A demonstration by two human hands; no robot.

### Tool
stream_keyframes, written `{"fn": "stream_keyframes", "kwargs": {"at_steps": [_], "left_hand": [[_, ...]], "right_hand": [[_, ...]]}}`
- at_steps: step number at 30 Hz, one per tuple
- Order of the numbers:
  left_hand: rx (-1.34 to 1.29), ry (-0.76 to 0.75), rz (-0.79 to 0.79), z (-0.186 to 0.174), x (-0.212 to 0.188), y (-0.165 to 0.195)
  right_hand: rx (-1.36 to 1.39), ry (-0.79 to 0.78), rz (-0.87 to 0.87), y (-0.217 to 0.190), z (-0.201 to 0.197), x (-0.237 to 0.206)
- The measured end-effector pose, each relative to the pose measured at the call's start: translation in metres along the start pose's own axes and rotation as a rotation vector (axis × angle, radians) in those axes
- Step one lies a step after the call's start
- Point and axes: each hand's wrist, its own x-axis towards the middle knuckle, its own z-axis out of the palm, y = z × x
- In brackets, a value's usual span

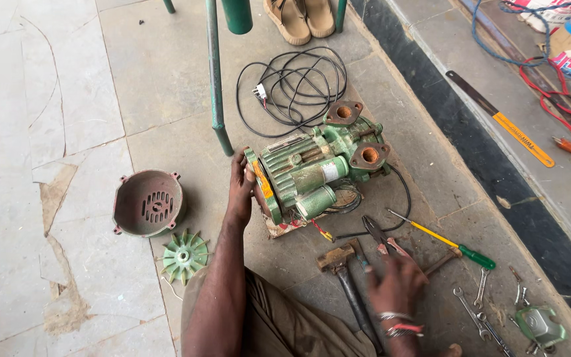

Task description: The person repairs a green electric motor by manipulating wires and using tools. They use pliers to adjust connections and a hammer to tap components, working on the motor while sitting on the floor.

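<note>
With the green pump motor (318, 168) on the stone floor (80, 99) as the landmark, the leftmost thing is a reddish-brown vented fan cover (149, 202), lying open side up well to the motor's left. Just below that cover lies a green plastic fan (184, 256), flat on the floor. Next comes the left hand (240, 185), its palm pressed against the motor's near end plate with the fingers wrapped over the rim, gripping it. The motor itself rests on its side on a small board, and a coil of black cable (295, 82) lies just beyond it, with a pair of sandals (299, 16) farther off behind. Below the motor lies a hammer (345, 271), and beside it the right hand (396, 285), blurred, hovers over a pair of pliers (378, 235); whether its fingers close on anything cannot be told. To the right of the motor lies a green-handled screwdriver (447, 241), then some spanners (474, 311), and farthest right, across a dark strip, a hacksaw blade (500, 119).
</note>
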Motion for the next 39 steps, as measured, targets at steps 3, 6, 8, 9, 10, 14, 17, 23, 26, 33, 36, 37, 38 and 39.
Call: {"fn": "stream_keyframes", "kwargs": {"at_steps": [3, 6, 8, 9, 10, 14, 17, 23, 26, 33, 36, 37, 38, 39], "left_hand": [[0.023, 0.053, -0.085, 0.0, 0.002, -0.006], [0.016, 0.123, -0.164, 0.004, 0.003, -0.008], [-0.095, 0.113, -0.172, 0.007, 0.002, -0.007], [-0.152, 0.108, -0.174, 0.008, 0.002, -0.006], [-0.196, 0.097, -0.165, 0.01, 0.003, -0.005], [-0.289, 0.103, -0.16, 0.015, -0.003, -0.004], [-0.198, 0.16, -0.18, 0.017, -0.017, -0.004], [-0.022, 0.121, -0.202, 0.014, -0.044, 0.006], [0.045, 0.106, -0.225, 0.013, -0.045, 0.015], [0.333, 0.726, 0.294, 0.027, -0.073, 0.013], [0.341, 0.483, 0.55, 0.064, -0.134, -0.01], [0.118, 0.235, 0.437, 0.084, -0.148, -0.019], [0.419, -0.12, 0.98, 0.101, -0.166, -0.026], [0.551, -0.265, 0.951, 0.123, -0.191, -0.034]], "right_hand": [[0.207, -0.422, 0.02, -0.031, 0.005, -0.02], [0.131, -0.559, 0.076, -0.049, 0.008, -0.024], [0.147, -0.549, 0.099, -0.047, 0.006, -0.018], [0.122, -0.511, 0.09, -0.044, 0.005, -0.013], [0.1, -0.472, 0.083, -0.039, 0.003, -0.007], [0.122, -0.517, 0.086, -0.018, 0.002, 0.007], [0.176, -0.511, 0.1, -0.006, 0.015, 0.008], [0.851, -0.516, 0.19, 0.008, 0.042, -0.014], [1.319, -0.841, 0.639, -0.008, 0.041, -0.034], [1.784, -1.004, 0.853, -0.036, 0.001, -0.056], [1.995, -1.052, 0.852, 0.018, -0.031, -0.06], [2.033, -1.032, 0.869, 0.041, -0.04, -0.063], [2.07, -0.969, 0.868, 0.065, -0.049, -0.065], [2.108, -0.907, 0.865, 0.088, -0.055, -0.067]]}}
